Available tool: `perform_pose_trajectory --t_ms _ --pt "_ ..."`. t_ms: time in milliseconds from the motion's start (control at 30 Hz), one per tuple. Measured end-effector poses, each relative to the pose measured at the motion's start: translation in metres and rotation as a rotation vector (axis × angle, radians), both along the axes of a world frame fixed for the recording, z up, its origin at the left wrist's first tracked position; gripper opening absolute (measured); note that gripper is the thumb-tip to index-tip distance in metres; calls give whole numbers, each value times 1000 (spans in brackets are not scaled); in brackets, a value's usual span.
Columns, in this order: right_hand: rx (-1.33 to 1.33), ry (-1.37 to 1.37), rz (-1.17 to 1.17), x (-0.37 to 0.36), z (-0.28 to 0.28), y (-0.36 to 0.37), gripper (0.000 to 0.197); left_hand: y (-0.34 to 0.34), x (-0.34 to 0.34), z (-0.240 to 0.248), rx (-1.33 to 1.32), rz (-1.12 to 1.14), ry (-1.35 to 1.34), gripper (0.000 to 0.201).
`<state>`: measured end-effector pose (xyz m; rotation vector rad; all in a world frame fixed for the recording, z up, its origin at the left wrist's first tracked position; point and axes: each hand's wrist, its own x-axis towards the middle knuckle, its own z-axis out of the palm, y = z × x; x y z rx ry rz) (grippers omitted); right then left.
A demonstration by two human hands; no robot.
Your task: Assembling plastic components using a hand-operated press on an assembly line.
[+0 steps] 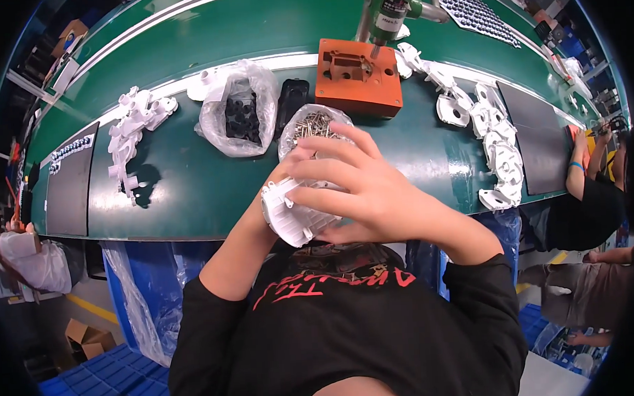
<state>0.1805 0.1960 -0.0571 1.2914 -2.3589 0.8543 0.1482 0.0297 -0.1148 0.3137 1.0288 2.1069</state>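
Note:
A white curved plastic housing (289, 219) with ribs and small posts is held close to my chest, over the near edge of the bench. My left hand (291, 165) supports it from the left and behind; most of its fingers are hidden by the housing and the other hand. From the right, my right hand (362, 185) reaches across, its fingers spread over the housing and its thumb low on the near side. Just beyond the hands is a clear plastic bag of metal screws (315, 125). Left of that lies a bag of small black parts (243, 116).
An orange fixture block (358, 79) sits under a green press (387, 14). White plastic parts lie in a left pile (133, 124) and a right row (502, 154). Dark mats (534, 139) lie near both ends. Blue bins (144, 290) stand below. Co-workers are at both sides.

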Motion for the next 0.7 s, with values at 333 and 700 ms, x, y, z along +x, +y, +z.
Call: perform_pose_trajectory --t_ms 333,700 --pt "-89 -95 43 -7 4 15 70 -21 -3 13 217 -69 -418 40" --pt "-83 -233 90 -6 5 8 94 -49 10 9 -146 -85 -54 24"
